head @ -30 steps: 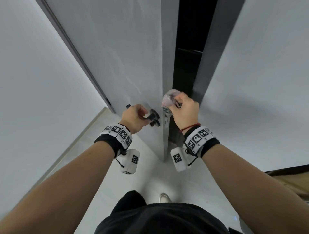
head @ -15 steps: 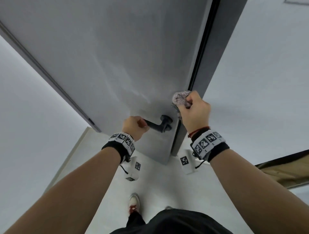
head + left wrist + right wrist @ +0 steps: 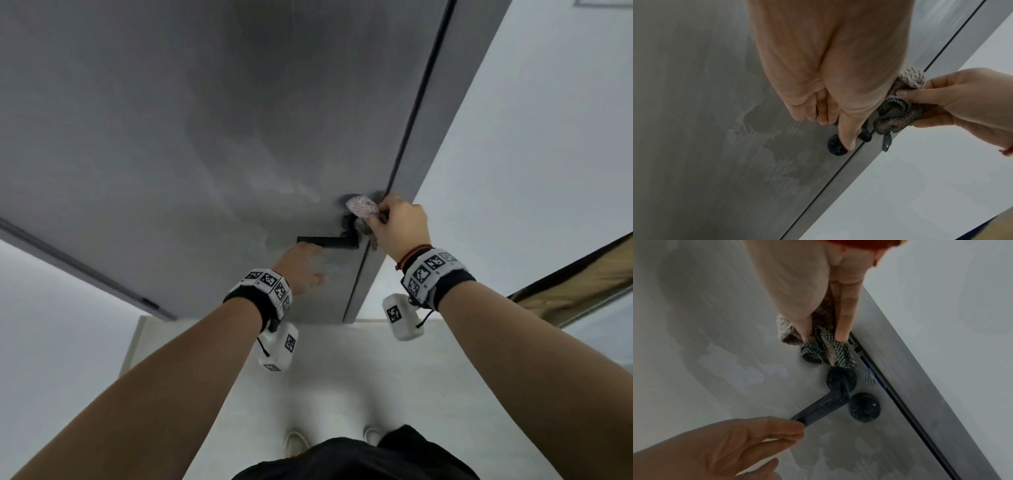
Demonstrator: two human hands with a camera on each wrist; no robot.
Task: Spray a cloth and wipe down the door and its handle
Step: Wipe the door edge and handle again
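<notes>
Head view shows the grey door (image 3: 239,120) nearly shut against its frame (image 3: 442,144), with pale damp smears across its face. At the left, the left hand (image 3: 301,267) reaches to the free end of the dark lever handle (image 3: 325,242), fingers straight and loose, touching it without gripping. To the right, the right hand (image 3: 400,226) pinches a bunched checked cloth (image 3: 361,207) and presses it against the door just above the handle's round base, beside the door's edge.
</notes>
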